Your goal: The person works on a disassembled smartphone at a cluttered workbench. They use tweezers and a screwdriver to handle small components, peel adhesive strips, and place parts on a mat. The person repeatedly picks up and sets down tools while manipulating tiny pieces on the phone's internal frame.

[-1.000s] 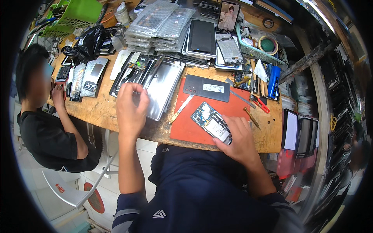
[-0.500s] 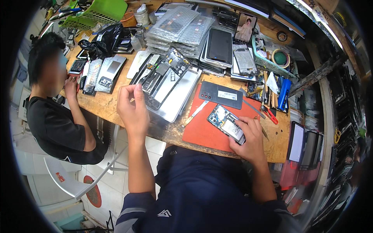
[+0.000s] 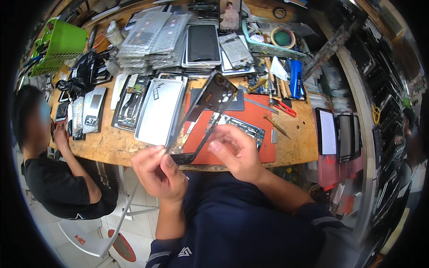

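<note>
A thin black phone frame (image 3: 216,94) with a large cut-out is held up, tilted, above the front of the bench. My left hand (image 3: 163,176) pinches its lower left edge between thumb and fingers. Curled around its right edge is my right hand (image 3: 241,154), the thumb and forefinger on the rim. Behind the frame, an opened phone with its circuit board showing (image 3: 246,126) lies on the orange mat (image 3: 263,149), partly hidden by my right hand. A dark grey phone back cover (image 3: 234,103) lies at the mat's far side, partly covered by the frame.
Left of the mat are a white tray (image 3: 158,114) and another opened device (image 3: 131,105). A brass-coloured screwdriver (image 3: 276,125), red-handled pliers (image 3: 284,108) and a blue tool (image 3: 296,79) lie to the right. Bubble-wrapped packs (image 3: 145,38) are stacked behind. A person (image 3: 56,178) sits at far left.
The black frame has been lifted off the white tray and brought over the mat. My right hand has left the opened phone and moved to the frame. The view has shifted rightward.
</note>
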`<state>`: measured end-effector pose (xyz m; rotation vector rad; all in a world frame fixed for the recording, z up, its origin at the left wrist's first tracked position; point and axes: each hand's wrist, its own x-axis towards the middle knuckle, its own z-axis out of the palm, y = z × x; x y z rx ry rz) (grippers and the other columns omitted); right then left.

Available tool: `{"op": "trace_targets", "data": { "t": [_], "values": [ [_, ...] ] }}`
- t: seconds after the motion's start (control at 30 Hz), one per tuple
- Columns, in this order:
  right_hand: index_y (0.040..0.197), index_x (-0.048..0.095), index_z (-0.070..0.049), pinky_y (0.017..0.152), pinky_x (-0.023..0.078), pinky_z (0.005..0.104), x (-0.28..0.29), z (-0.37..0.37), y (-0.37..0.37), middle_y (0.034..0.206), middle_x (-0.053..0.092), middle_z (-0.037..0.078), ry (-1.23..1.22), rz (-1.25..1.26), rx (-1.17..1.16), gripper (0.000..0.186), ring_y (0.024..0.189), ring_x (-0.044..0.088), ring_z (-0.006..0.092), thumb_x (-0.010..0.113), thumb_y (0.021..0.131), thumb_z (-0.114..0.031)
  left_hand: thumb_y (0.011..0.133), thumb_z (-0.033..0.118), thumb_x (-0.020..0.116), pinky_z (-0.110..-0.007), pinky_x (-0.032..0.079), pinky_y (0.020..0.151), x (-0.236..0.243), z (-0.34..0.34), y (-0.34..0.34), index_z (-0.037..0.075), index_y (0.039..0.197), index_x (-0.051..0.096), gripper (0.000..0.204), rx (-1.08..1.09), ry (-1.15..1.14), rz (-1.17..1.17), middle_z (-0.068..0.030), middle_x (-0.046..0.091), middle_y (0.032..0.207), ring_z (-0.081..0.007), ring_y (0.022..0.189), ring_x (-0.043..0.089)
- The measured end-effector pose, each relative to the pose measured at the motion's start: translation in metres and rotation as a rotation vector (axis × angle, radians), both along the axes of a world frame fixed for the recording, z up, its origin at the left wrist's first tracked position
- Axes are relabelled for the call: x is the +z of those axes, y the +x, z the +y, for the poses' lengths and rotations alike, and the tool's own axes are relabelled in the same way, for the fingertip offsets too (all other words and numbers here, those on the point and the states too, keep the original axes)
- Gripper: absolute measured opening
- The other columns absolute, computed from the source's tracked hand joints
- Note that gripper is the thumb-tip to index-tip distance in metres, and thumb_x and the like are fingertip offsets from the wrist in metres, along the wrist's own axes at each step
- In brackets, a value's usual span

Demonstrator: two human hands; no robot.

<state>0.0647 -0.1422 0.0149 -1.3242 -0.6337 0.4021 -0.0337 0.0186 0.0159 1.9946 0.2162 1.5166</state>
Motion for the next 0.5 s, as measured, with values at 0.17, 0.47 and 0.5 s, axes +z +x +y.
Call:
{"op": "trace_targets", "data": {
  "t": [0.17, 0.47, 0.5],
  "values": [
    [0.120, 0.063, 0.002, 0.078, 0.059, 0.0289, 0.000, 0.004, 0.010, 0.110, 0.076, 0.011, 0.181, 0.196, -0.053, 0.015, 0.087, 0.072, 0.0134, 0.061, 0.111, -0.010, 0.109, 0.019, 0.066, -0.035, 0.052, 0.081, -0.004, -0.011, -0.007, 0.001, 0.111, 0.063, 0.019, -0.012, 0.056, 0.023, -0.0164, 0.062, 0.110, -0.0239, 0.092, 0.061],
    [0.119, 0.064, 0.003, 0.077, 0.057, 0.0302, -0.007, -0.004, 0.011, 0.107, 0.075, 0.013, 0.274, 0.331, -0.014, 0.013, 0.084, 0.072, 0.0160, 0.057, 0.109, -0.004, 0.107, 0.017, 0.068, -0.034, 0.053, 0.076, -0.007, -0.016, -0.005, 0.002, 0.111, 0.065, 0.016, -0.013, 0.091, 0.019, -0.0162, 0.064, 0.109, -0.0244, 0.091, 0.062],
    [0.117, 0.064, 0.002, 0.076, 0.057, 0.0291, -0.008, -0.005, 0.011, 0.104, 0.074, 0.011, 0.279, 0.373, -0.038, 0.012, 0.083, 0.071, 0.0145, 0.058, 0.109, -0.006, 0.106, 0.017, 0.069, -0.034, 0.053, 0.076, -0.009, -0.016, -0.004, 0.002, 0.110, 0.065, 0.016, -0.012, 0.070, 0.015, -0.0162, 0.064, 0.109, -0.0246, 0.091, 0.062]
  ]
}}
